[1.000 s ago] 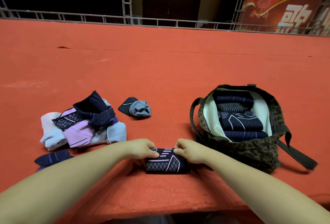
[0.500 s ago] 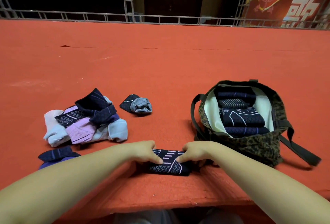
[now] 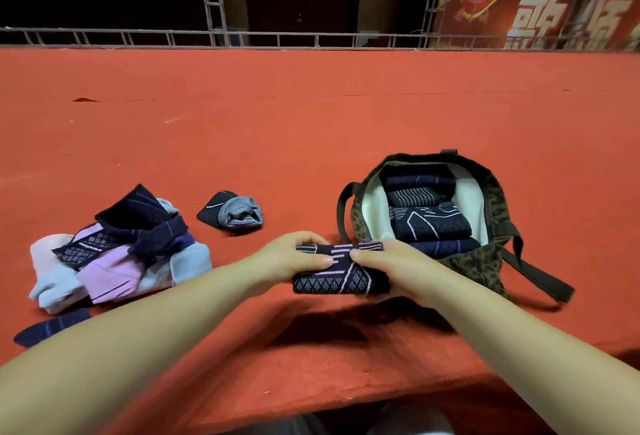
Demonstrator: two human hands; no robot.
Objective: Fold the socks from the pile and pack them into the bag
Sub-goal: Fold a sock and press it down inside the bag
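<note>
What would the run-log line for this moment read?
stage: folded sock in hand | left hand: grips folded sock | right hand: grips it | bag: open, part-filled | pile: unfolded

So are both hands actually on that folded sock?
Touching. The head view shows the left hand and right hand gripping the folded sock, thumbs on top.

Your sock pile [image 3: 117,247] lies left on the tabletop [image 3: 311,123], the bag [image 3: 429,220] right. Between them, farther back, sits one loose sock [image 3: 232,214].
</note>
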